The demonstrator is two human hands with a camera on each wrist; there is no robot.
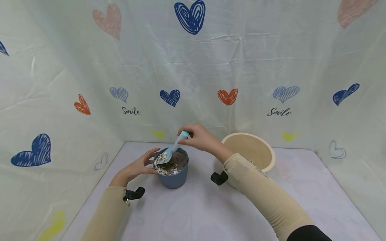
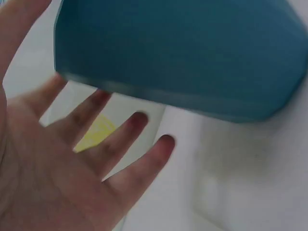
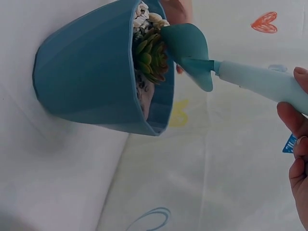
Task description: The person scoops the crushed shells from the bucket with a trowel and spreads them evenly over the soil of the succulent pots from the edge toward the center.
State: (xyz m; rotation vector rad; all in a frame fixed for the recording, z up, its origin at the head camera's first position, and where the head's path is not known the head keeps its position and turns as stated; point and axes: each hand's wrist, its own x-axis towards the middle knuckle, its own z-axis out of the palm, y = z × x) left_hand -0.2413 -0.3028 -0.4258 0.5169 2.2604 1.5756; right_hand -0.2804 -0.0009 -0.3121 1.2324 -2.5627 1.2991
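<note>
A blue-grey plant pot (image 1: 173, 182) stands on the table, holding brown soil (image 1: 181, 161), white stones (image 3: 142, 20) and a green succulent (image 3: 151, 57). My right hand (image 1: 200, 139) grips the pale handle of a small blue trowel (image 3: 252, 81). Its blade tilts down over the stones on the pot's left side, close by the succulent. At the pot's left, my left hand (image 1: 137, 169) is spread with fingers and thumb around the rim. In the left wrist view, its fingers are nearly straight, some touching the pot's edge, the others standing apart from it.
A large beige tub (image 1: 247, 147) stands at the back right, partly behind my right forearm. The white table (image 1: 193, 214) meets a hanging sheet (image 1: 256, 67) printed with hearts. Black wrist cameras (image 1: 219, 178) stick out from both wrists.
</note>
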